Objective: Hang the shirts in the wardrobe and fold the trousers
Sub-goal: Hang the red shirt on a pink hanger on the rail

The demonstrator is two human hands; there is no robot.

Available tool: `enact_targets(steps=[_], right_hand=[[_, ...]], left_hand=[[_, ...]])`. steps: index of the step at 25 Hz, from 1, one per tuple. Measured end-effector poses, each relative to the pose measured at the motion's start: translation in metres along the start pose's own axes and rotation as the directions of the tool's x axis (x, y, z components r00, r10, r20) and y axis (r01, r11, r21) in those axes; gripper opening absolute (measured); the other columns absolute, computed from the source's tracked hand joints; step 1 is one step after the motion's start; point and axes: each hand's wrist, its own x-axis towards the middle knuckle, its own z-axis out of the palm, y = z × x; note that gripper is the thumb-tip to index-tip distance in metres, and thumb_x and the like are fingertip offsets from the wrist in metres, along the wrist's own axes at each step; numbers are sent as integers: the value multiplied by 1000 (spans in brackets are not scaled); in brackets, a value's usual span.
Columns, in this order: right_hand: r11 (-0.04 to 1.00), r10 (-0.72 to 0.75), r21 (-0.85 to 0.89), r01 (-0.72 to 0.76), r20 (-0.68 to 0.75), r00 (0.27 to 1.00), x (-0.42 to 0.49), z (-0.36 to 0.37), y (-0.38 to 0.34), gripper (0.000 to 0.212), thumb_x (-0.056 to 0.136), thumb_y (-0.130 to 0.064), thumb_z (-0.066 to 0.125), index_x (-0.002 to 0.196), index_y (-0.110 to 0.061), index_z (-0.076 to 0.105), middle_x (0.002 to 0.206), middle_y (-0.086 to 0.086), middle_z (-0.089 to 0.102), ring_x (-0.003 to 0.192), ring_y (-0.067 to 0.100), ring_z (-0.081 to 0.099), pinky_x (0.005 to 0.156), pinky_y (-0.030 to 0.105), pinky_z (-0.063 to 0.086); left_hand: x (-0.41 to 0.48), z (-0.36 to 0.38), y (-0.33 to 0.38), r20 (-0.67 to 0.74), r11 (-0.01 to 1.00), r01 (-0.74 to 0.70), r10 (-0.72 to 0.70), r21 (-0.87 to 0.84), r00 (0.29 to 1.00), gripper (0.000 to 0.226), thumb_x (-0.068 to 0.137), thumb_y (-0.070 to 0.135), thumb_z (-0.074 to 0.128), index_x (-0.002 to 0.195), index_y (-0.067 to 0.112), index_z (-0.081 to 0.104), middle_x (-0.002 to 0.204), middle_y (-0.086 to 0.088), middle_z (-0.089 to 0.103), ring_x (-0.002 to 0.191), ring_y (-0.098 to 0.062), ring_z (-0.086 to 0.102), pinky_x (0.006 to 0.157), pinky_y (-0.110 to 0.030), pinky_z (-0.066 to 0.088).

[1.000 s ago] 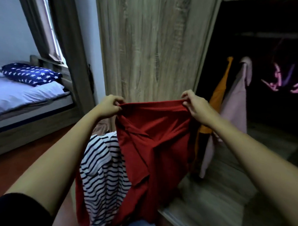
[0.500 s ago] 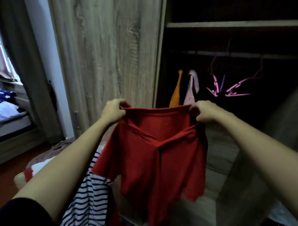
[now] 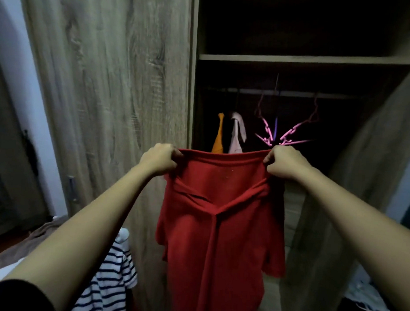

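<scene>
There is one red shirt (image 3: 220,225), and two hands hold it up. The left hand (image 3: 161,159) pinches the left end of the top edge, with its fingers curled tight round the cloth. The right hand (image 3: 284,164) pinches the right end the same way. The edge is pulled straight between them. The rest of the shirt hangs down in the air, just in front of the open wardrobe (image 3: 192,85).

Inside the wardrobe there is one rail (image 3: 294,94) under one shelf (image 3: 307,60). Two clothes hang on the rail, side by side: one orange top (image 3: 218,138) and one pale pink top (image 3: 237,133). Next to them hang bare pink hangers (image 3: 289,136). They are bunched up in the dark, so I cannot count them. One striped shirt (image 3: 111,284) lies low on the left, below the left arm.
</scene>
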Motion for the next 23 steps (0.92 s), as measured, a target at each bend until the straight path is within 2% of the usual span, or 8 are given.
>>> enact_targets(steps=[2, 5, 8, 12, 15, 19, 21, 23], right_hand=[[999, 37, 17, -36, -54, 998, -4, 0, 14, 22, 76, -12, 55, 78, -24, 73, 103, 1, 72, 99, 25, 65, 84, 29, 50], [994, 101, 53, -97, -71, 992, -16, -1, 34, 37, 74, -2, 50, 58, -32, 65, 93, 1, 72, 88, 26, 66, 81, 31, 54], [996, 41, 77, -32, -114, 993, -11, -11, 56, 44, 71, 7, 44, 76, -25, 74, 102, 7, 71, 93, 28, 65, 84, 31, 53], [997, -77, 16, 80, -115, 990, 24, -35, 76, 47, 70, 9, 43, 98, -15, 73, 114, 9, 66, 109, 27, 61, 96, 33, 48], [991, -129, -56, 125, -57, 990, 43, -42, 73, 45, 73, 5, 46, 109, -11, 68, 122, 10, 60, 116, 26, 56, 101, 32, 43], [964, -203, -175, 201, 8, 979, 54, -36, 81, 42, 75, 2, 47, 110, -6, 66, 124, 11, 52, 116, 30, 53, 99, 36, 43], [963, -195, -181, 198, 34, 980, 56, -32, 92, 42, 75, 3, 46, 111, -5, 66, 125, 11, 51, 115, 29, 53, 97, 36, 43], [965, -192, -176, 195, 32, 981, 61, -27, 109, 44, 75, 3, 45, 113, -6, 65, 124, 10, 50, 113, 29, 54, 97, 36, 44]], left_hand=[[5, 7, 12, 40, 997, -8, 11, -75, 999, 40, 69, 19, 60, 102, 39, 71, 111, 0, 68, 102, -24, 63, 88, -37, 52], [9, 12, 36, -30, 975, -1, -6, -223, 1000, 29, 66, 16, 52, 71, 33, 75, 86, 1, 72, 82, -21, 65, 74, -30, 54], [17, 18, 64, -11, 836, -72, 78, -545, 997, 36, 61, 1, 44, 49, 25, 67, 63, -7, 67, 56, -19, 57, 50, -21, 42], [41, 16, 91, 20, 570, -121, 235, -813, 972, 25, 66, 3, 55, 75, 19, 72, 68, -6, 64, 59, -18, 52, 49, -19, 37], [71, 31, 117, 38, 562, -87, 207, -822, 978, 18, 92, 9, 52, 106, 14, 62, 88, -5, 67, 60, -8, 57, 50, -12, 40], [128, 67, 159, -45, 690, -130, 141, -712, 989, 13, 87, 19, 59, 86, 16, 71, 72, 2, 71, 54, -8, 63, 53, -14, 45], [161, 87, 180, 17, 609, -41, 88, -792, 996, 15, 86, 25, 58, 78, 16, 69, 64, 3, 65, 54, -11, 58, 48, -18, 43], [199, 108, 201, 43, 504, 31, 12, -863, 999, 26, 82, 42, 57, 74, 17, 63, 72, -2, 63, 68, -18, 57, 59, -23, 46]])
